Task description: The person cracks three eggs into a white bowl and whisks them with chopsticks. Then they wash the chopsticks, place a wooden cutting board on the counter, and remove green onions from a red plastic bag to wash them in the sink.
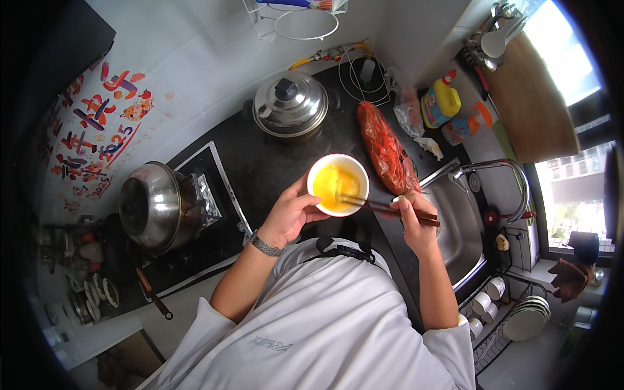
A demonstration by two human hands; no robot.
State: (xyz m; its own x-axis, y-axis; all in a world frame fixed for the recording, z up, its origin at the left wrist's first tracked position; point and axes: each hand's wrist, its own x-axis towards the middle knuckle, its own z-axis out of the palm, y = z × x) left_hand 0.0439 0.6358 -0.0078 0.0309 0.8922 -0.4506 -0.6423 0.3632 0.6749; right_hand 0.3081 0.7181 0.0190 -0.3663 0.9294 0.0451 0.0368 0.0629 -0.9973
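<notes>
My left hand point(288, 214), with a metal watch at its wrist, holds a white bowl point(365, 176) by its side and rim. Yellow beaten egg point(327, 183) lies in the bowl, with some lighter streaks. My right hand point(417, 219) grips a pair of dark wooden chopsticks point(378, 204); their tips are in the egg and look blurred. A small white piece shows by the right thumb, too little of it to name. Just beyond that hand, a red plastic bag point(387, 151) with something long inside rests on the dark counter point(287, 158).
A lidded steel pot point(291, 105) stands at the back of the counter. Left is a domed-lid pan point(156, 204) on the stove. To the right are a steel sink point(456, 229) with a faucet point(524, 190), a yellow bottle point(441, 102) and a dish rack point(492, 341).
</notes>
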